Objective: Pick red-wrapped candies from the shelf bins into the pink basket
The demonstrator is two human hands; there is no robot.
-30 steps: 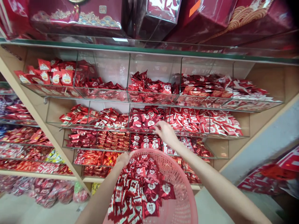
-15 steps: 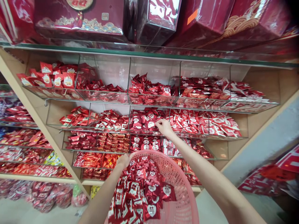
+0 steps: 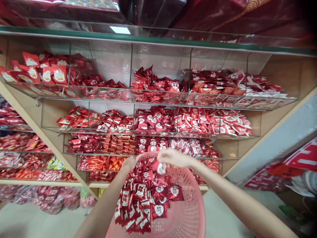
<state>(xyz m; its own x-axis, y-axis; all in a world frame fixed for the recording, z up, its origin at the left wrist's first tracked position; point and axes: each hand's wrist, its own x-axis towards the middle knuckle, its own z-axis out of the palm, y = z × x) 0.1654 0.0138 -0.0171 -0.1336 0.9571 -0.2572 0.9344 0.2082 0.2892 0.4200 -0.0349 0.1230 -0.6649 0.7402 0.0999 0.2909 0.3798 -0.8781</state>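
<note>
My left hand [image 3: 129, 163] is closed on the far left rim of a pink plastic basket [image 3: 195, 201]. Inside the basket lie many small red candy packets [image 3: 135, 206], some with white heart-shaped labels, heaped mostly on its left side. My right hand [image 3: 172, 158] is over the basket's far rim, its fingers pinching a red candy packet [image 3: 161, 168] with a white heart label above the heap. Behind it, a glass bin on the shelf holds dark red heart-label packets [image 3: 153, 120] of a similar look.
Tiers of glass bins [image 3: 156, 94] filled with red packets span the wooden shelf unit. A glass shelf edge [image 3: 158, 41] runs above, bearing large dark red boxes [image 3: 153, 11]. Bagged packets [image 3: 53, 198] lie on the floor at left; red-and-white packaging [image 3: 272, 168] stands at right.
My right hand has moved from the middle shelf bin down over the basket, carrying a packet. My left hand stays on the rim. The view has tipped slightly downward.
</note>
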